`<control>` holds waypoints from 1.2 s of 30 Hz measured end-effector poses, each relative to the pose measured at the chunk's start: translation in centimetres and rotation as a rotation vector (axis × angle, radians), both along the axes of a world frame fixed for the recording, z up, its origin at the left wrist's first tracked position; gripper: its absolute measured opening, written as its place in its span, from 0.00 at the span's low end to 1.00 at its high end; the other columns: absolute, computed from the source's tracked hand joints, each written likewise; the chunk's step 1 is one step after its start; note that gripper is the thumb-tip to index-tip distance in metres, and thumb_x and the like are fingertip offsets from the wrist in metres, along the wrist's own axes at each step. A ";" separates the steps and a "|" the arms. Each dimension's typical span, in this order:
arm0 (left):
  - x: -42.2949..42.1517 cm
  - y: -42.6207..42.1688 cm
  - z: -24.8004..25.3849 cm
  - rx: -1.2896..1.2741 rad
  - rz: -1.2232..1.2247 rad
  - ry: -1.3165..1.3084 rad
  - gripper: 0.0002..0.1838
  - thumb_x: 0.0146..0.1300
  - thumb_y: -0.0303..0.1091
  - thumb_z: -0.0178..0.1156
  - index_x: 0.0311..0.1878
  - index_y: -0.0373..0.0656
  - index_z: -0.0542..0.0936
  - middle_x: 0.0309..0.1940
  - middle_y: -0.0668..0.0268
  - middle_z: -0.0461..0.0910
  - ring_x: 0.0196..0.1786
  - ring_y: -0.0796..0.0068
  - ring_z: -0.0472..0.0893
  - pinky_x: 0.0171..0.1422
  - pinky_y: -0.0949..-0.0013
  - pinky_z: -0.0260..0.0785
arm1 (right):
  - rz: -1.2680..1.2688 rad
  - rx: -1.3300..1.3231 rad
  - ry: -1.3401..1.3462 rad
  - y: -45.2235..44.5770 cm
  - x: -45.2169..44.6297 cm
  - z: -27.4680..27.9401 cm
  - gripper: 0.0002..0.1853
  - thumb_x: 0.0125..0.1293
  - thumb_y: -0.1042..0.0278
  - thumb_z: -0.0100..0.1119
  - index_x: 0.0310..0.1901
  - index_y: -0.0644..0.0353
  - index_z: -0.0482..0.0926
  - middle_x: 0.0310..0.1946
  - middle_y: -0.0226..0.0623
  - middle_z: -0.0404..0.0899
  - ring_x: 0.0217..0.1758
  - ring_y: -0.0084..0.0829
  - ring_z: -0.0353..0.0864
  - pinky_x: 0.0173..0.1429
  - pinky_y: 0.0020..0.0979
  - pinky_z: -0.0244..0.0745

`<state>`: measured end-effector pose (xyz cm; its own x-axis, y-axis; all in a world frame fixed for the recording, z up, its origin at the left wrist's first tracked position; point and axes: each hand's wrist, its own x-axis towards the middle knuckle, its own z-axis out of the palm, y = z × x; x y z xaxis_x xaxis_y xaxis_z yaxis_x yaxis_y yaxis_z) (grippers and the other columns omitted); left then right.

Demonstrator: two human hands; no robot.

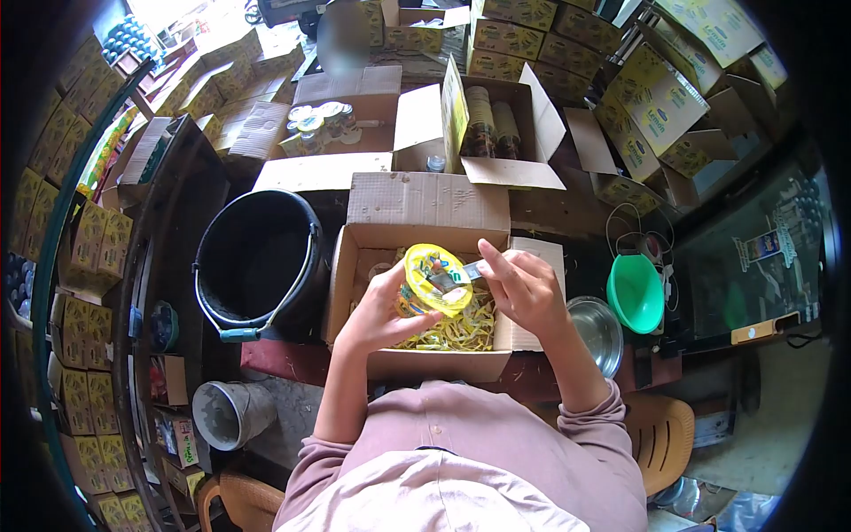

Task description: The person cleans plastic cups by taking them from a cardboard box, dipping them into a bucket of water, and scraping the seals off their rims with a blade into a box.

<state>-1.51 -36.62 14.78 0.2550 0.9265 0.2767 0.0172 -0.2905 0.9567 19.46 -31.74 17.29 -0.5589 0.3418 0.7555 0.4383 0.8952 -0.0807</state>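
Below the fingers, a box [425,366] of yellow strips [479,326] is set, likely for easy reach; between them, a yellow tub [453,307] is cupped by the half-curled left hand [374,312], seemingly for steadiness; a small grey piece [473,270] is pinched tightly by the right hand [532,288].

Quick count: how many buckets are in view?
2: a black bucket just left of the central open carton, and a grey bucket at lower left. Others may be hidden.
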 end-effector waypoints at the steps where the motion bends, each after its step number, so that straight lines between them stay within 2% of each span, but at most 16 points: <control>1: 0.1 0.0 -0.1 -0.021 -0.027 -0.022 0.27 0.46 0.32 0.66 0.50 0.34 0.69 0.40 0.59 0.77 0.44 0.74 0.76 0.51 0.70 0.67 | 0.012 -0.012 0.002 -0.1 -0.1 0.1 0.30 0.43 0.82 0.59 0.54 0.68 0.69 0.18 0.31 0.69 0.22 0.26 0.72 0.30 0.27 0.73; 10: -0.3 0.3 -1.1 -0.040 -0.079 -0.030 0.27 0.47 0.34 0.66 0.50 0.35 0.70 0.40 0.60 0.77 0.43 0.74 0.76 0.51 0.70 0.67 | 0.022 -0.013 0.017 0.0 -0.3 0.1 0.30 0.43 0.81 0.59 0.54 0.68 0.70 0.19 0.31 0.70 0.23 0.26 0.73 0.30 0.27 0.73; 13: -0.4 0.3 -0.6 -0.167 -0.122 -0.044 0.27 0.47 0.34 0.65 0.51 0.36 0.69 0.41 0.62 0.77 0.44 0.75 0.75 0.52 0.70 0.66 | 0.027 -0.012 0.011 0.1 -0.4 0.2 0.30 0.43 0.80 0.59 0.54 0.68 0.70 0.19 0.31 0.70 0.23 0.26 0.72 0.30 0.28 0.73; 22: 0.1 0.1 -2.2 -0.253 -0.203 -0.178 0.28 0.47 0.32 0.65 0.53 0.37 0.68 0.44 0.65 0.75 0.47 0.77 0.73 0.55 0.71 0.64 | 0.049 0.000 0.007 -0.4 -0.4 0.0 0.30 0.42 0.78 0.59 0.53 0.69 0.70 0.18 0.30 0.69 0.23 0.24 0.72 0.31 0.27 0.73; 25: 0.2 0.3 -2.2 -0.218 -0.216 -0.142 0.28 0.48 0.32 0.65 0.53 0.38 0.68 0.44 0.65 0.75 0.47 0.77 0.73 0.55 0.70 0.63 | 0.078 -0.024 0.004 -0.3 -0.2 -0.1 0.27 0.46 0.81 0.63 0.52 0.68 0.70 0.20 0.34 0.73 0.23 0.29 0.75 0.27 0.28 0.70; 28: 0.1 0.0 -2.0 -0.344 -0.247 -0.153 0.28 0.48 0.33 0.65 0.53 0.39 0.68 0.44 0.66 0.75 0.47 0.77 0.72 0.55 0.70 0.63 | 0.094 -0.010 0.005 -0.2 -0.5 0.2 0.27 0.46 0.81 0.63 0.52 0.69 0.71 0.20 0.33 0.73 0.23 0.28 0.75 0.26 0.28 0.70; 31: -0.5 -0.2 -3.1 -0.423 -0.286 -0.228 0.27 0.48 0.34 0.65 0.52 0.39 0.69 0.43 0.66 0.75 0.46 0.78 0.73 0.53 0.71 0.65 | 0.071 0.014 -0.004 -0.2 -1.0 -0.1 0.28 0.44 0.75 0.60 0.53 0.68 0.71 0.20 0.29 0.72 0.24 0.23 0.74 0.32 0.26 0.75; 34: -0.4 0.3 -4.5 -0.467 -0.407 -0.451 0.26 0.48 0.36 0.64 0.51 0.38 0.69 0.40 0.64 0.75 0.40 0.78 0.74 0.47 0.73 0.68 | 0.098 0.030 0.018 0.0 -1.5 -0.3 0.28 0.45 0.74 0.61 0.52 0.67 0.71 0.21 0.30 0.73 0.26 0.23 0.75 0.33 0.25 0.75; 36: -0.3 0.8 -4.6 -0.480 -0.604 -0.574 0.27 0.48 0.39 0.63 0.51 0.37 0.68 0.37 0.62 0.75 0.36 0.77 0.75 0.43 0.73 0.69 | 0.124 0.028 0.033 0.1 -1.7 -0.4 0.28 0.44 0.75 0.61 0.52 0.67 0.72 0.22 0.30 0.74 0.26 0.22 0.75 0.34 0.25 0.76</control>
<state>-1.78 -35.81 10.14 0.6704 0.7298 0.1337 -0.5148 0.3277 0.7922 17.71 -31.66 16.94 -0.5699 0.2502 0.7827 0.3218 0.9444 -0.0675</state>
